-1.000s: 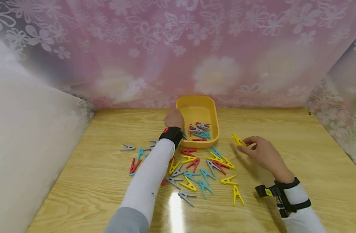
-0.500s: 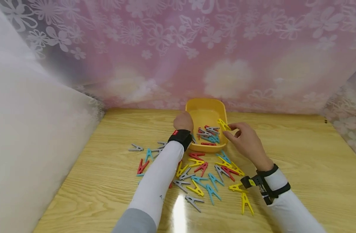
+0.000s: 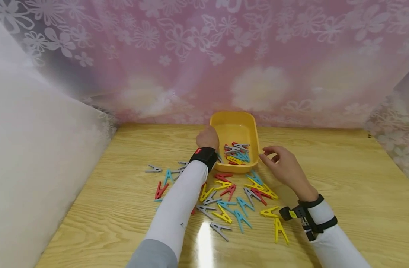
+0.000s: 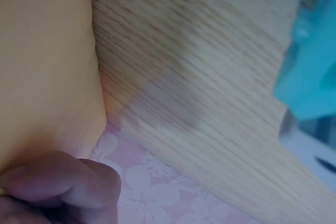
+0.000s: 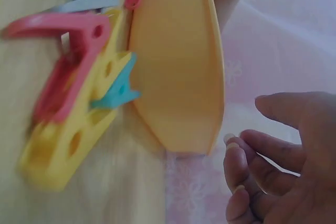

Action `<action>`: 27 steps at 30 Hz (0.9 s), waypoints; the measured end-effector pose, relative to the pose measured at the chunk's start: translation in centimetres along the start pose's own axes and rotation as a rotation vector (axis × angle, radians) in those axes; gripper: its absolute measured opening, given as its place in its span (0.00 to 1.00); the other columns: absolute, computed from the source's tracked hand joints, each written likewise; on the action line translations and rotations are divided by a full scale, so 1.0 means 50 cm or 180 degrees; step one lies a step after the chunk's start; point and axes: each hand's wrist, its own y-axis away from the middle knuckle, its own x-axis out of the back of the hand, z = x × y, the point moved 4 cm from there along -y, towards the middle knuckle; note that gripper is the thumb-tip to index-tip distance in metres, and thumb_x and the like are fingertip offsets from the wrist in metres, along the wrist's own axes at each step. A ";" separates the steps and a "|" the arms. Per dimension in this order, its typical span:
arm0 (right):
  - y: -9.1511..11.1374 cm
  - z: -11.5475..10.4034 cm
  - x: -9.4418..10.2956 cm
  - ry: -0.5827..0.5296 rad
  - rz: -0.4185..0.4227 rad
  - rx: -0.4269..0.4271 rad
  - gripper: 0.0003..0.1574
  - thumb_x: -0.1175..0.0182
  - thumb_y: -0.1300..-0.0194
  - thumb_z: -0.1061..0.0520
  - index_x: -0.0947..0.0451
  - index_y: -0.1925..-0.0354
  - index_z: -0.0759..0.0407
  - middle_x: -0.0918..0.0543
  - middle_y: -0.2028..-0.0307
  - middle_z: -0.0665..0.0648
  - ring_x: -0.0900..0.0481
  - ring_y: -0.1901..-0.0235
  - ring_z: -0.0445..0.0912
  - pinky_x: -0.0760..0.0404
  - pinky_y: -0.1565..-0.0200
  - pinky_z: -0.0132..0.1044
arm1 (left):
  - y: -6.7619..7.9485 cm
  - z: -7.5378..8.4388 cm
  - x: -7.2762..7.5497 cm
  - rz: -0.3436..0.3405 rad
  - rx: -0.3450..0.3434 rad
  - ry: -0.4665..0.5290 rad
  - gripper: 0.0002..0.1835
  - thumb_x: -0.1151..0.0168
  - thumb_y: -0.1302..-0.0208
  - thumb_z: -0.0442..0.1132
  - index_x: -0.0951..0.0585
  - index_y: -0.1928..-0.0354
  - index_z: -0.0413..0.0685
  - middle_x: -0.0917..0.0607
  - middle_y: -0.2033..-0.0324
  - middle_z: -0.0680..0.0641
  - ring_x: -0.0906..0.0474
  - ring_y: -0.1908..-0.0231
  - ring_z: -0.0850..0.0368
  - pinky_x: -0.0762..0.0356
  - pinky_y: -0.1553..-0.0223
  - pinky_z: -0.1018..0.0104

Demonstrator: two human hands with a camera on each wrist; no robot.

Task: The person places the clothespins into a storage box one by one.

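My left hand [image 3: 208,137] holds the left rim of a yellow plastic bin [image 3: 233,118]. In the left wrist view its curled fingers [image 4: 68,182] lie against the bin's wall, and part of the grip is hidden. Just outside the right rim hovers my right hand [image 3: 280,163], holding nothing, its thumb and fingers apart in the right wrist view. Inside the bin's near end lies a pile of grey, blue and red clothespins [image 3: 237,148], with a yellow clothespin [image 3: 235,160] among them.
Several loose clothespins [image 3: 224,214] in yellow, blue, red and grey are scattered on the wooden table [image 3: 100,208] in front of the bin. A grey clothespin [image 3: 153,168] lies farther left. A flowered pink cloth [image 3: 191,74] hangs behind the table.
My right hand carried a yellow clothespin left to the bin and let it go inside. It has since drawn back slightly past the right rim. The left hand stays on the bin.
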 end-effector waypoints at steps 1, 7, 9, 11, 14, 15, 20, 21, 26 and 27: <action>0.005 0.005 0.001 -0.0004 -0.0035 -0.0028 0.29 0.46 0.30 0.46 0.28 0.43 0.67 0.23 0.52 0.64 0.25 0.64 0.52 0.26 0.68 0.41 | 0.001 -0.001 0.001 -0.0014 0.0008 0.0002 0.16 0.49 0.28 0.45 0.24 0.47 0.43 0.15 0.69 0.48 0.18 0.71 0.55 0.21 0.75 0.63; 0.028 0.028 -0.003 -0.0040 -0.0317 -0.0118 0.30 0.43 0.31 0.46 0.28 0.42 0.68 0.23 0.52 0.64 0.25 0.65 0.50 0.26 0.70 0.40 | -0.003 -0.009 -0.003 0.0009 0.0019 -0.0032 0.16 0.48 0.29 0.45 0.24 0.48 0.43 0.15 0.68 0.48 0.18 0.70 0.55 0.20 0.74 0.63; 0.034 0.033 -0.005 -0.0043 -0.0416 -0.0126 0.30 0.42 0.32 0.46 0.28 0.43 0.68 0.22 0.52 0.64 0.26 0.65 0.50 0.25 0.69 0.39 | -0.005 -0.010 -0.004 0.0021 -0.0006 -0.0021 0.16 0.46 0.30 0.45 0.24 0.47 0.42 0.15 0.68 0.47 0.18 0.71 0.54 0.21 0.75 0.63; 0.042 0.038 -0.007 -0.0064 -0.0506 -0.0141 0.30 0.42 0.32 0.47 0.27 0.44 0.69 0.22 0.53 0.64 0.25 0.65 0.49 0.25 0.68 0.39 | -0.006 -0.011 -0.004 -0.0008 -0.0024 0.0002 0.18 0.44 0.32 0.44 0.25 0.46 0.41 0.15 0.68 0.47 0.18 0.71 0.54 0.21 0.75 0.62; 0.057 0.047 -0.006 -0.0102 -0.0576 -0.0153 0.28 0.41 0.33 0.47 0.26 0.46 0.68 0.21 0.56 0.61 0.25 0.66 0.48 0.25 0.67 0.39 | -0.005 -0.010 -0.003 -0.0005 -0.0032 0.0010 0.18 0.45 0.31 0.44 0.25 0.45 0.41 0.15 0.69 0.46 0.18 0.72 0.54 0.21 0.75 0.62; 0.062 0.049 -0.006 -0.0124 -0.0591 -0.0142 0.27 0.41 0.33 0.47 0.25 0.48 0.68 0.21 0.57 0.60 0.24 0.66 0.48 0.25 0.67 0.40 | -0.005 -0.010 -0.002 -0.0005 -0.0022 0.0015 0.17 0.46 0.30 0.44 0.25 0.45 0.41 0.15 0.69 0.46 0.18 0.72 0.54 0.21 0.75 0.62; 0.087 0.062 0.002 -0.0088 -0.0675 -0.0012 0.22 0.40 0.33 0.47 0.22 0.53 0.65 0.21 0.63 0.54 0.25 0.68 0.45 0.25 0.66 0.40 | -0.005 -0.007 0.001 -0.0005 0.0042 0.0055 0.15 0.52 0.27 0.43 0.24 0.47 0.42 0.15 0.69 0.46 0.18 0.71 0.53 0.20 0.73 0.61; 0.092 0.064 0.003 -0.0068 -0.0702 0.0009 0.21 0.40 0.33 0.48 0.22 0.54 0.64 0.21 0.63 0.53 0.25 0.68 0.44 0.25 0.66 0.40 | -0.006 -0.007 0.001 -0.0007 0.0052 0.0073 0.15 0.52 0.27 0.43 0.24 0.48 0.42 0.15 0.69 0.46 0.18 0.71 0.53 0.20 0.72 0.61; 0.123 0.081 0.008 -0.0012 -0.0921 0.0098 0.16 0.37 0.36 0.50 0.21 0.56 0.59 0.22 0.65 0.50 0.26 0.69 0.42 0.26 0.67 0.36 | -0.007 -0.001 -0.002 -0.0004 0.0035 0.0116 0.16 0.51 0.27 0.43 0.24 0.48 0.41 0.15 0.68 0.46 0.17 0.70 0.52 0.19 0.71 0.60; 0.129 0.084 0.008 -0.0043 -0.0973 0.0108 0.15 0.36 0.36 0.50 0.21 0.56 0.58 0.22 0.65 0.49 0.27 0.69 0.42 0.26 0.67 0.35 | -0.007 0.001 -0.002 -0.0008 0.0028 0.0110 0.16 0.51 0.27 0.44 0.24 0.48 0.41 0.15 0.68 0.46 0.17 0.70 0.52 0.19 0.71 0.60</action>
